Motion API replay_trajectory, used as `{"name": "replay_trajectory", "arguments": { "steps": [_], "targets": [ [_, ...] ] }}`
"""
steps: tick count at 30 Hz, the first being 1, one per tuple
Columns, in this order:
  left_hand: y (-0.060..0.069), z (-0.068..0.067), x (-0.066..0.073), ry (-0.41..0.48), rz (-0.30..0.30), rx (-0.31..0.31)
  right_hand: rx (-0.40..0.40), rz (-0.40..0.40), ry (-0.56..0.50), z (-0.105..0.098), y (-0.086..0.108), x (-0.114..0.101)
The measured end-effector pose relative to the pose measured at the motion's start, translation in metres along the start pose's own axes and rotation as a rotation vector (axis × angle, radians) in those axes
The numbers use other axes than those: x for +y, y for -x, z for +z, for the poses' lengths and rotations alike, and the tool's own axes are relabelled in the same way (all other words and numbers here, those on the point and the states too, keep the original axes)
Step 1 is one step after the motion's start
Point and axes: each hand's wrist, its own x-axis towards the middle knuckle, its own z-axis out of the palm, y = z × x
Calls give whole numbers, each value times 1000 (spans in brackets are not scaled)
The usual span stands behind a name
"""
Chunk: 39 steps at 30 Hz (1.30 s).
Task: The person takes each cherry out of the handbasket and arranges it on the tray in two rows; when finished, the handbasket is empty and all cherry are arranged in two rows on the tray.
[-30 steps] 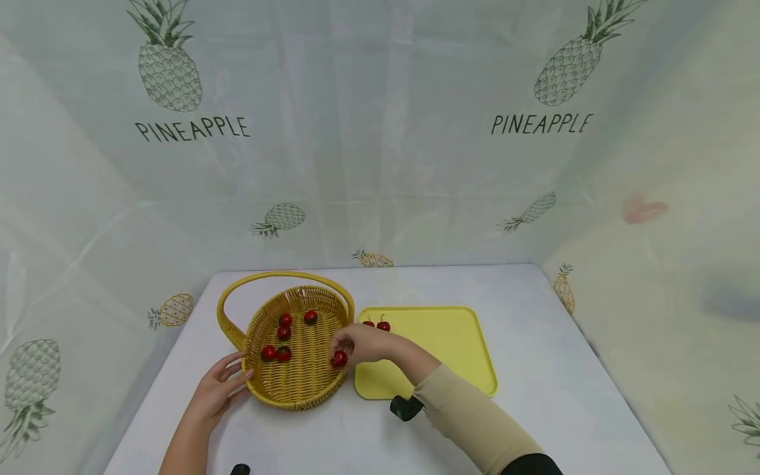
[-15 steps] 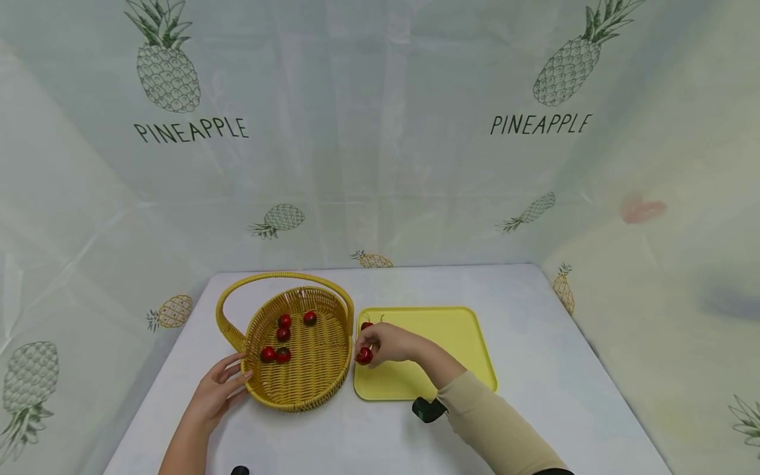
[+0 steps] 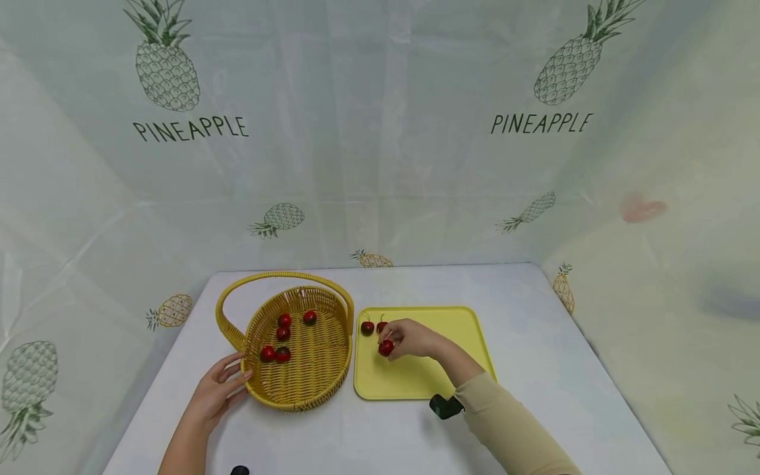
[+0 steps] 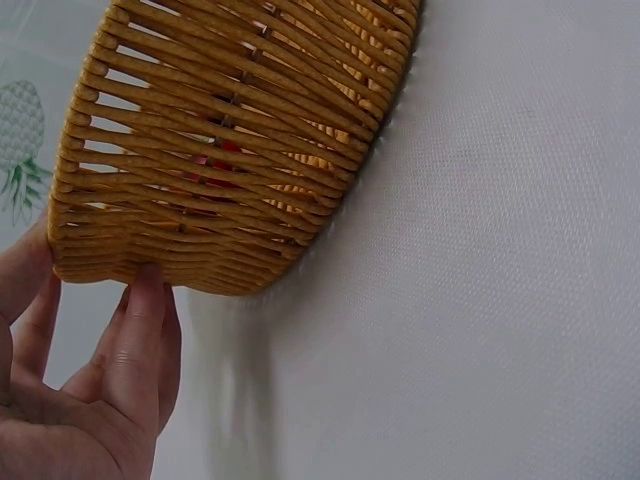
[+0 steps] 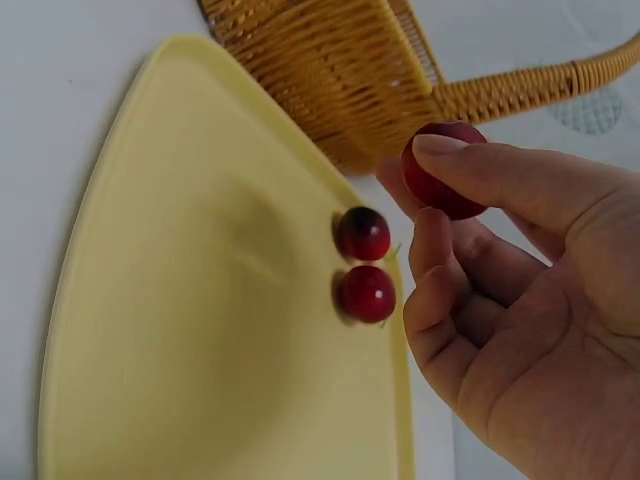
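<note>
In the head view my right hand (image 3: 412, 340) is over the left part of a yellow tray (image 3: 439, 369). Its thumb and fingers pinch a dark red cherry (image 3: 386, 348), held above the tray in the right wrist view. Two more cherries with stems, one at the tray's back left corner (image 3: 367, 328) and one beside it (image 5: 367, 294), lie on the tray. My left hand (image 3: 215, 392) holds the near left rim of a yellow-brown wicker basket (image 3: 309, 382), thumb and fingers at its edge. Several red cherries (image 3: 284, 334) lie inside the basket.
The basket's tall arched handle (image 3: 285, 274) rises at its back left. Basket and tray stand close side by side on a white table (image 3: 564, 369). Behind hangs a pale sheet (image 3: 380, 152) printed with pineapples.
My right hand has moved right with the cherry, from over the basket's right side to above the tray. The left hand stays at the basket rim.
</note>
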Motion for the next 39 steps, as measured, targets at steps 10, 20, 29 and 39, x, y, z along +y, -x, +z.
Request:
{"name": "replay_trajectory", "arguments": {
  "steps": [10, 20, 29, 39],
  "targets": [
    [1, 1, 2, 2, 0, -9, 107, 18, -34, -9, 5, 19],
    [1, 1, 1, -5, -11, -1, 256, 92, -11, -12, 1, 35],
    [1, 1, 2, 2, -3, -3, 350, 145, -70, -12, -8, 48],
    [1, 1, 1, 2, -7, -6, 464, 194, -108, -10, -17, 59]
  ]
}}
